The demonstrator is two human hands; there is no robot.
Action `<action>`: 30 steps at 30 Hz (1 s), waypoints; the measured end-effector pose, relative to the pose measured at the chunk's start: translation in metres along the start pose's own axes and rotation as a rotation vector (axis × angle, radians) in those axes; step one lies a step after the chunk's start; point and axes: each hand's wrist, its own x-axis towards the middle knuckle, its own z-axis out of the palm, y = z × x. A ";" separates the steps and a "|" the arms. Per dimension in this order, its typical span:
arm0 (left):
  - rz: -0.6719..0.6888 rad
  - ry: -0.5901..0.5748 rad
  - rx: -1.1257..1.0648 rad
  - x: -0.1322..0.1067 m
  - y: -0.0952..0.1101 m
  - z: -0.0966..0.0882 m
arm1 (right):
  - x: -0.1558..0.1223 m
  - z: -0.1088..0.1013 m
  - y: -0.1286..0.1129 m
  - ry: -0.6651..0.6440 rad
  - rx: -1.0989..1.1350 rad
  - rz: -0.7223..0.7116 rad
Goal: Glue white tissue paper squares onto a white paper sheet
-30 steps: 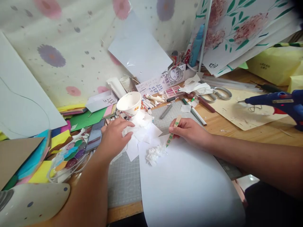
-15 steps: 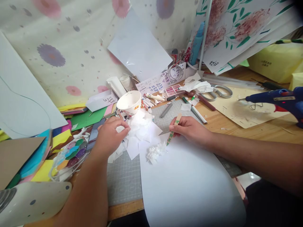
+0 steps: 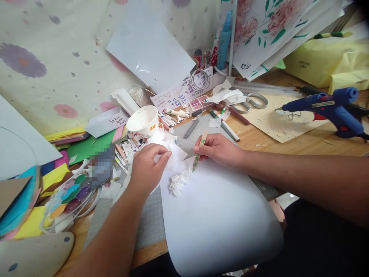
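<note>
My left hand (image 3: 147, 169) rests on a heap of small white paper squares (image 3: 170, 148), its thumb and fingers pinched on one of them. My right hand (image 3: 217, 148) is closed round a thin wooden stick with green print (image 3: 199, 154), whose tip points down at a crumpled white paper cluster (image 3: 179, 181). That cluster lies at the top edge of a large white sheet (image 3: 221, 215) spread over a grey cutting mat (image 3: 150, 223).
A white paper cup (image 3: 142, 121) stands behind the heap among pens and markers (image 3: 227, 129). Scissors (image 3: 253, 102) and a blue glue gun (image 3: 331, 109) lie at the right on brown card. Coloured paper (image 3: 86, 146) and a paint palette (image 3: 72, 194) crowd the left.
My left hand has shifted right over the paper squares and pinched one. The view has swung left and down a little; my right hand keeps the stick at the cluster.
</note>
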 end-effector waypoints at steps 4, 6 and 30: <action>-0.003 -0.053 -0.017 0.002 -0.006 0.010 | 0.000 0.000 0.000 -0.002 -0.020 -0.005; -0.006 -0.033 -0.024 0.002 -0.007 0.009 | 0.000 0.000 -0.001 -0.002 -0.020 -0.004; 0.524 -0.327 0.088 -0.013 0.027 0.004 | 0.001 -0.001 -0.001 0.025 0.019 -0.057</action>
